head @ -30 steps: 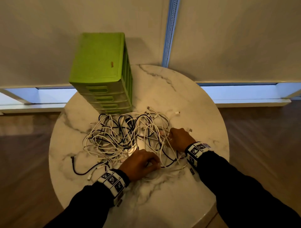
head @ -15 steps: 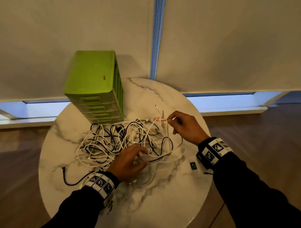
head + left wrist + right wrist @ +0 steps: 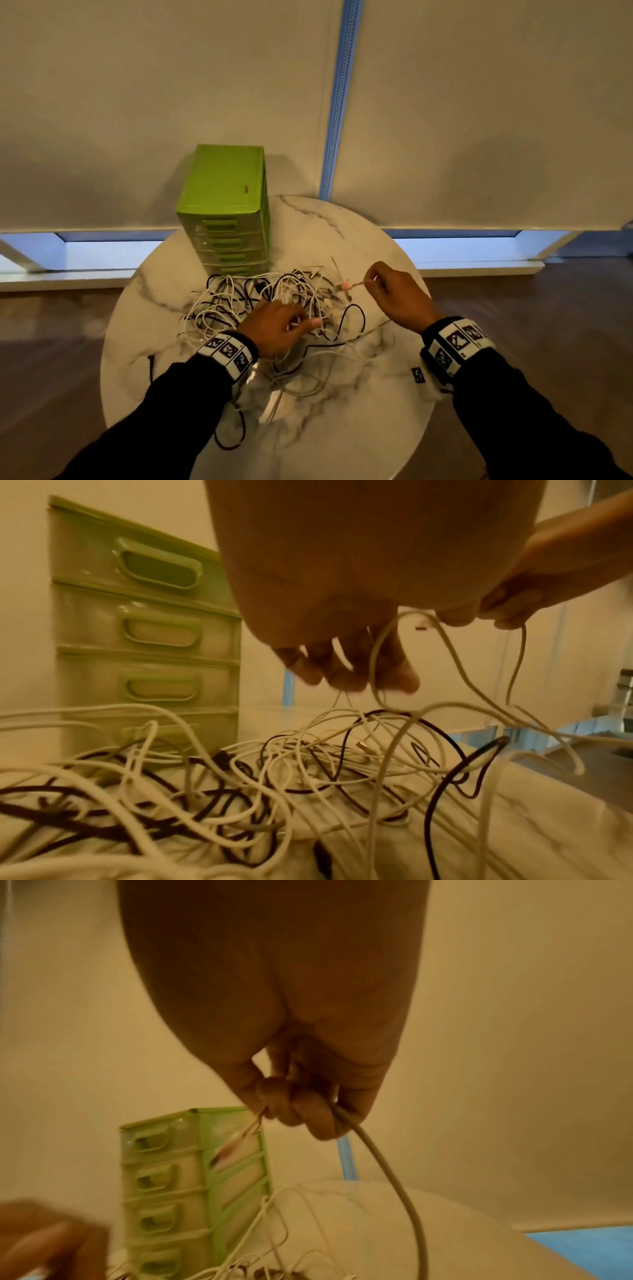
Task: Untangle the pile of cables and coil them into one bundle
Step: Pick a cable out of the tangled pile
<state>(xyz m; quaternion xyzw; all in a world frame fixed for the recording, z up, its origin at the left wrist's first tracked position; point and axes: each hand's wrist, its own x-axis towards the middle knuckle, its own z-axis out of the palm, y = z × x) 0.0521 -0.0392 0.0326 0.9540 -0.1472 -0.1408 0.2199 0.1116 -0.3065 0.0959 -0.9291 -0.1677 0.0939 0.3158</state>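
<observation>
my right hand [image 3: 397, 294] pinches a thin pale cable [image 3: 387, 1164] above the round marble table [image 3: 359, 428], left hand [image 3: 277, 325] pinching white strands in the tangled black-and-white cable pile [image 3: 239, 301].

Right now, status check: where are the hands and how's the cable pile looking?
Right hand pinching one white cable, raised off the table. Left hand gripping strands in the cable pile. Pile tangled. Green drawer unit directly behind.

Glossy marble-look table [image 3: 359, 240], translucent green plastic drawers [image 3: 222, 192], smooth rubbery cables [image 3: 222, 308], wood floor [image 3: 548, 325]
</observation>
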